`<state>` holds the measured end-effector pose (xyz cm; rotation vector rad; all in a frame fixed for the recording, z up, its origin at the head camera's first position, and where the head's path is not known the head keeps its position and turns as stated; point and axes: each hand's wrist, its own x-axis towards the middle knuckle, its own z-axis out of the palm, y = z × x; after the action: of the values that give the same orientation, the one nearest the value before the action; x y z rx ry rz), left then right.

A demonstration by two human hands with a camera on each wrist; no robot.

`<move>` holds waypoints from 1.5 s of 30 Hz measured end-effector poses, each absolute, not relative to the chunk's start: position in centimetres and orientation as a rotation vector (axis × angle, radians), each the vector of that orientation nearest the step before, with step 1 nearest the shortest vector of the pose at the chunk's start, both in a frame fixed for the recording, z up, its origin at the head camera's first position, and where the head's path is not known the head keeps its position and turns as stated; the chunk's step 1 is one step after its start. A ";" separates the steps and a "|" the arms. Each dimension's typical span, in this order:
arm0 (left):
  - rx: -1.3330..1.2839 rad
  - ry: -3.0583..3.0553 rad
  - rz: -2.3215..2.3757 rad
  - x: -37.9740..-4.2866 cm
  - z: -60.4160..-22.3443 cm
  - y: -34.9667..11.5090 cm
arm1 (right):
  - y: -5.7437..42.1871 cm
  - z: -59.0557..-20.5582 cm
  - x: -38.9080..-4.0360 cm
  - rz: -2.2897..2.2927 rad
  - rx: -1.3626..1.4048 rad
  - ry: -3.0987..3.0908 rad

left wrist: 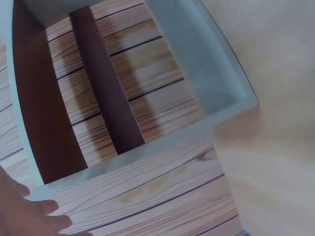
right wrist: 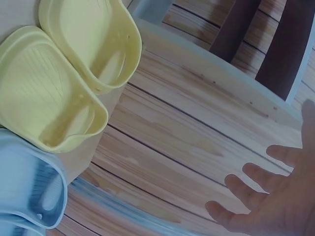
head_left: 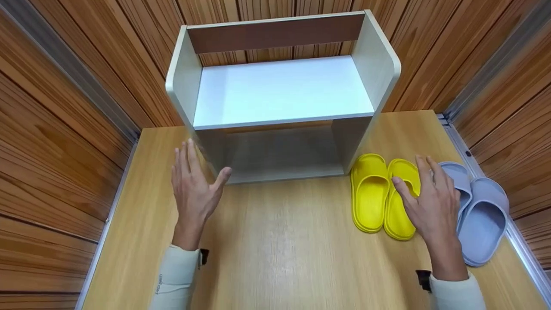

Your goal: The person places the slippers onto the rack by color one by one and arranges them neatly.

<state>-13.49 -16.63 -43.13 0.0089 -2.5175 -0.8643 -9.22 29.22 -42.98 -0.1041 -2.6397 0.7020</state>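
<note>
Pale-sleeved forearms (head_left: 174, 275) reach from near; left, the bare left hand (head_left: 193, 191), right, the bare right hand (head_left: 435, 209), thumbs apart.

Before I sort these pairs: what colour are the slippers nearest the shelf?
Those slippers are yellow, clearest in the head view.

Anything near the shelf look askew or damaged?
Nothing stands out: the shelf stands upright, with yellow slippers and grey slippers paired to its right. The right hand partly hides both pairs in the head view.

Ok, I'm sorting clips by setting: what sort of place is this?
Probably an entryway shoe corner, perhaps staged: a two-tier rack stands before wood-look panels, with yellow slippers and grey-blue slippers near it.
</note>
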 end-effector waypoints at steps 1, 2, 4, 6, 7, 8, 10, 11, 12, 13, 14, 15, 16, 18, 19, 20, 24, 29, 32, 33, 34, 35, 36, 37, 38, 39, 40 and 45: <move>0.027 -2.518 -0.919 -13.6 -43.0 -16.7 | 29.3 -42.9 -9.2 0.707 -0.117 -2.637; 0.044 -2.516 -0.975 -13.7 -42.9 -16.7 | 29.4 -42.9 -9.2 0.711 -0.127 -2.631; 0.081 -2.515 -1.072 -13.9 -42.8 -16.9 | 29.6 -42.8 -9.2 0.714 -0.146 -2.623; 0.118 -2.510 -1.157 -14.0 -42.6 -17.0 | 29.8 -42.7 -9.1 0.709 -0.167 -2.619; 0.135 -2.502 -1.200 -14.1 -42.5 -17.0 | 30.0 -42.7 -9.1 0.709 -0.179 -2.615; 0.151 -2.493 -1.239 -14.2 -42.4 -17.1 | 30.2 -42.7 -9.0 0.710 -0.193 -2.614; 0.176 -2.477 -1.299 -14.5 -42.1 -17.3 | 30.6 -42.8 -8.8 0.716 -0.224 -2.604; 0.182 -2.465 -1.328 -14.6 -42.0 -17.4 | 30.9 -42.8 -8.8 0.720 -0.239 -2.597; 0.191 -2.457 -1.355 -14.7 -41.8 -17.5 | 31.1 -42.8 -8.7 0.725 -0.256 -2.592; 0.197 -2.449 -1.378 -14.9 -41.7 -17.6 | 31.3 -42.9 -8.6 0.727 -0.271 -2.587; 0.206 -2.444 -1.401 -15.0 -41.6 -17.7 | 31.5 -42.9 -8.5 0.728 -0.288 -2.586; 0.216 -2.437 -1.430 -15.2 -41.4 -17.8 | 31.7 -42.9 -8.4 0.731 -0.304 -2.587; 0.228 -2.425 -1.465 -15.3 -41.3 -17.9 | 31.9 -43.0 -8.3 0.732 -0.317 -2.592; 0.263 -2.393 -1.546 -15.6 -41.0 -18.0 | 32.2 -43.1 -8.1 0.736 -0.346 -2.609; 0.279 -2.375 -1.581 -15.8 -40.9 -18.1 | 32.3 -43.1 -8.0 0.734 -0.356 -2.616; 0.296 -2.355 -1.617 -16.0 -40.7 -18.2 | 32.5 -43.1 -8.0 0.736 -0.366 -2.620; 0.331 -2.268 -1.722 -16.6 -40.2 -18.5 | 33.1 -43.4 -7.6 0.749 -0.405 -2.607; 0.290 -2.183 -1.794 -17.2 -39.6 -18.7 | 34.1 -44.0 -7.1 0.812 -0.468 -2.544; 0.284 -2.187 -1.800 -17.5 -39.4 -18.7 | 34.8 -44.4 -6.7 0.846 -0.537 -2.533; 0.286 -2.194 -1.798 -17.6 -39.3 -18.7 | 35.0 -44.5 -6.6 0.851 -0.567 -2.537; 0.288 -2.201 -1.798 -17.7 -39.2 -18.7 | 35.3 -44.6 -6.5 0.856 -0.600 -2.541; 0.289 -2.206 -1.801 -17.8 -39.1 -18.6 | 35.5 -44.7 -6.3 0.861 -0.631 -2.540; 0.289 -2.209 -1.803 -17.9 -39.1 -18.6 | 35.8 -44.8 -6.2 0.863 -0.661 -2.539; 0.288 -2.211 -1.806 -18.0 -39.0 -18.6 | 36.2 -44.8 -6.0 0.864 -0.694 -2.538; 0.288 -2.212 -1.805 -18.2 -38.9 -18.6 | 36.5 -44.8 -5.9 0.867 -0.731 -2.542; 0.287 -2.210 -1.805 -18.3 -38.8 -18.6 | 36.8 -44.9 -5.8 0.873 -0.766 -2.544; 0.286 -2.208 -1.804 -18.4 -38.8 -18.6 | 37.1 -44.9 -5.8 0.883 -0.790 -2.540; 0.290 -2.184 -1.802 -18.9 -38.5 -18.7 | 38.7 -45.6 -5.7 0.959 -0.864 -2.522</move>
<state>-18.86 -18.69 -38.47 0.2897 -2.1842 -1.8016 -5.71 38.70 -45.55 -0.8641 -2.5224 0.9591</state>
